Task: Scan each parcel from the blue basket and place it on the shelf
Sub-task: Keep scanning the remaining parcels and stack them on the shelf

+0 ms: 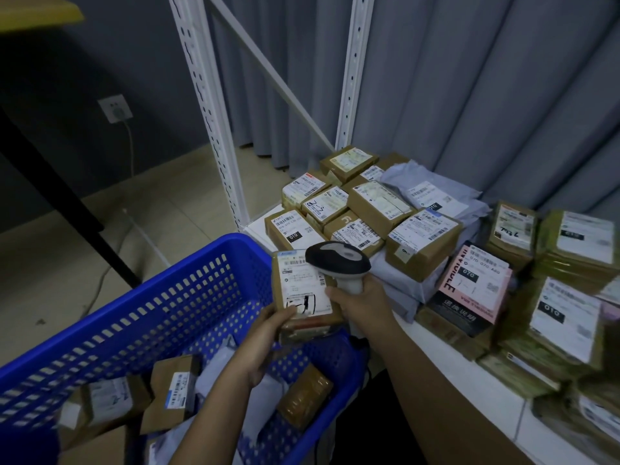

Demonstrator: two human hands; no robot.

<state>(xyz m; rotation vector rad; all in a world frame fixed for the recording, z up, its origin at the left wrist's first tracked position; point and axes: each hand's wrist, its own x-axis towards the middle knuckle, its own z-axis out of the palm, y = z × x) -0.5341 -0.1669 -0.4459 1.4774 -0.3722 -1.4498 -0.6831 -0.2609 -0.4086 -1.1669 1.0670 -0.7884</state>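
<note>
Grey curtains backing white shelf [436, 350], already carrying many parcels. Left hand [268, 333] gripping parcel [302, 290] above basket [188, 290]; right hand [359, 300] clasping scanner [339, 260], aiming at label. Several parcels remaining in basket.

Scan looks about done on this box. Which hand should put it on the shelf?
Left. The left hand already grips the parcel, above the blue basket. The right hand is full with the scanner. The shelf lies to the right, so the left must reach across.
</note>
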